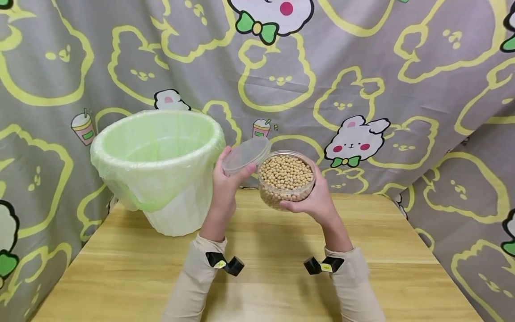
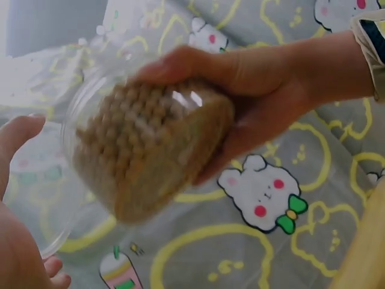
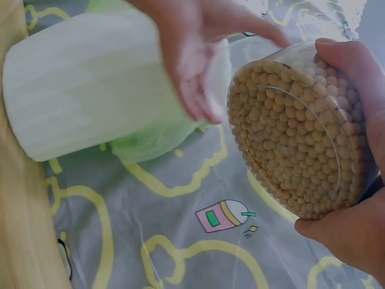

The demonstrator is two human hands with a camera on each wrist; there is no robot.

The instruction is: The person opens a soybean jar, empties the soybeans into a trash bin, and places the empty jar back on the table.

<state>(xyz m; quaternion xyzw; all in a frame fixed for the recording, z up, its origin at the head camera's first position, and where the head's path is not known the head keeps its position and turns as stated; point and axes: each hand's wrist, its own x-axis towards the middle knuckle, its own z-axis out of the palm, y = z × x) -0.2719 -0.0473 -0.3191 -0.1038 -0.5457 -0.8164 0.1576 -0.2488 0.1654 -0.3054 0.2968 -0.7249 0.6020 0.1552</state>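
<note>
My right hand (image 1: 319, 199) grips a clear round plastic jar (image 1: 277, 197) of soybeans (image 1: 286, 172), held above the table and tilted so its open mouth faces me. In my left hand (image 1: 228, 183) is the clear round lid (image 1: 247, 155), pinched at its edge between thumb and fingers. The lid is off, its right edge close beside the jar's rim. Seen from below in the right wrist view, the soybeans (image 3: 289, 138) lie against the jar's base. The left wrist view has the jar (image 2: 150, 150) side-on, with the right hand (image 2: 252, 78) around it.
A white bin (image 1: 177, 214) with a pale green liner bag (image 1: 157, 188) folded over its rim stands on the wooden table (image 1: 273, 268), left of my hands. A grey patterned curtain (image 1: 281, 120) hangs right behind the table. Both wrists wear small black cameras.
</note>
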